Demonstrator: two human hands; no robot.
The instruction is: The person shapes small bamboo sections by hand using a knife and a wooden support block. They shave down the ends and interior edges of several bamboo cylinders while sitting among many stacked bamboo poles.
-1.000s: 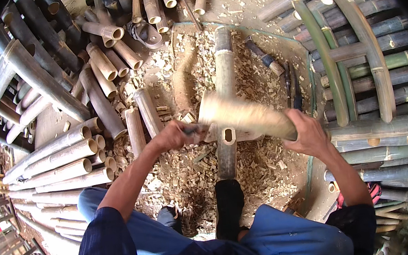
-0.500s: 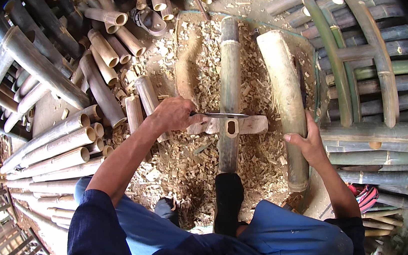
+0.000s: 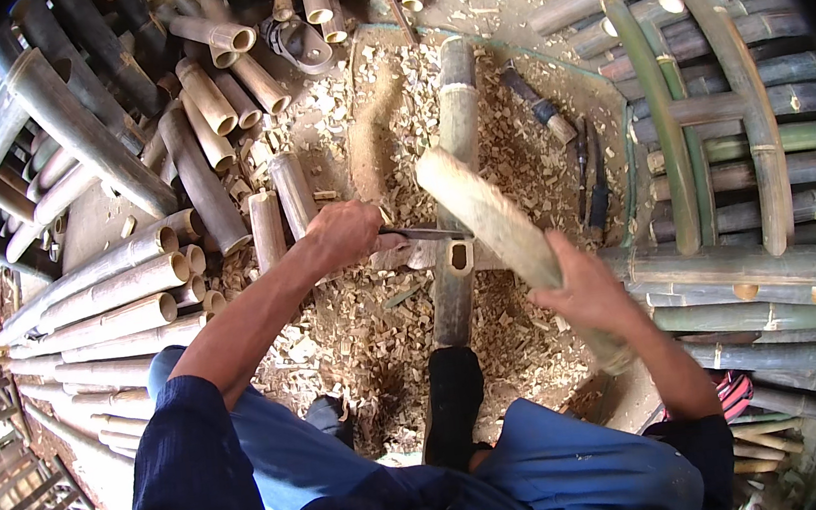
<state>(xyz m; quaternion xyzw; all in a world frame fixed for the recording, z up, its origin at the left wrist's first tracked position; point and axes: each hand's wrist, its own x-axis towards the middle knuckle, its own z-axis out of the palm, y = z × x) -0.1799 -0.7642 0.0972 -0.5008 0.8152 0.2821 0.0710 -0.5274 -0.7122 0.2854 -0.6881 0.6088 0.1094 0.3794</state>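
Note:
My left hand (image 3: 345, 230) is closed round the handle of a narrow chisel (image 3: 426, 233). Its blade points right, across a grey-green bamboo pole (image 3: 453, 318), just above an oblong hole (image 3: 459, 255) cut through the wall. A pale block (image 3: 418, 255) lies crosswise under the pole. My right hand (image 3: 583, 285) grips a thick, pale bamboo club (image 3: 494, 213) by its lower part. The club slants up to the left, its upper end over the pole, covering the chisel's tip. My black-shod foot (image 3: 454, 391) is at the pole's near end.
Wood chips (image 3: 365, 320) cover the ground round the pole. Tools with dark parts (image 3: 595, 183) lie at the right, and another with a wooden end (image 3: 542, 109) lies farther off. Cut bamboo tubes (image 3: 111, 299) are heaped left; bamboo frames and poles (image 3: 761, 174) are stacked right.
My right hand has swung the club from nearly upright at the right to a leftward slant over the pole, uncovering tools behind it. My left hand has shifted slightly left with the chisel.

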